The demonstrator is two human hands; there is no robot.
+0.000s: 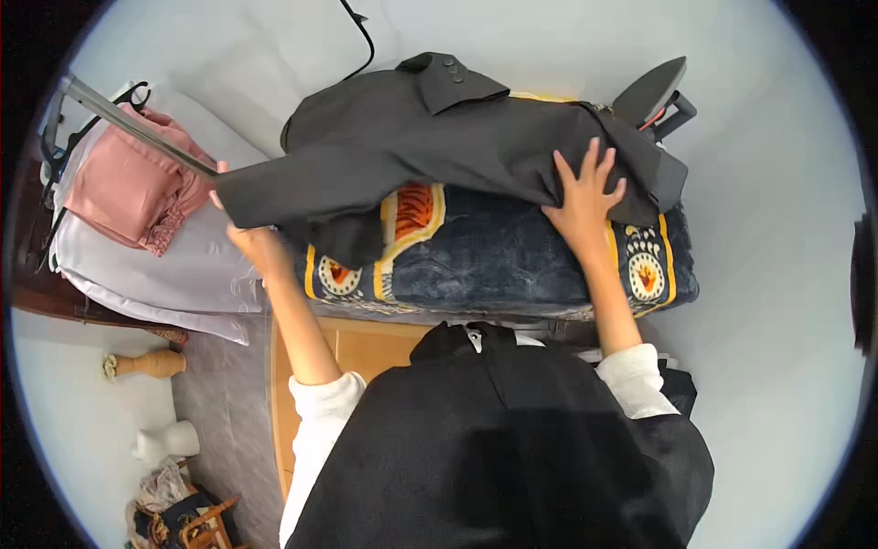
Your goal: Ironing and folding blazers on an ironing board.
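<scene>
A dark grey jacket (476, 151) lies spread over a padded surface covered by a patterned navy blanket (494, 247). One buttoned cuff (462, 82) folds up at its far edge. My left hand (251, 238) grips the jacket's left end, which looks like a sleeve end, with fingertips showing beyond its edge. Some dark cloth hangs below that sleeve. Toward the other end, my right hand (585, 192) lies flat on the jacket with fingers spread. Just beyond the jacket at the far right stands an iron (654, 96), tilted up on its heel.
On the left, folded pink clothing (137, 183) lies on white cloth (155, 284), beside a metal rail (137, 123). A black cord (366, 41) hangs on the far wall. A wooden vase (151, 364), a white bust form (169, 442) and a wooden chair (210, 523) stand lower left.
</scene>
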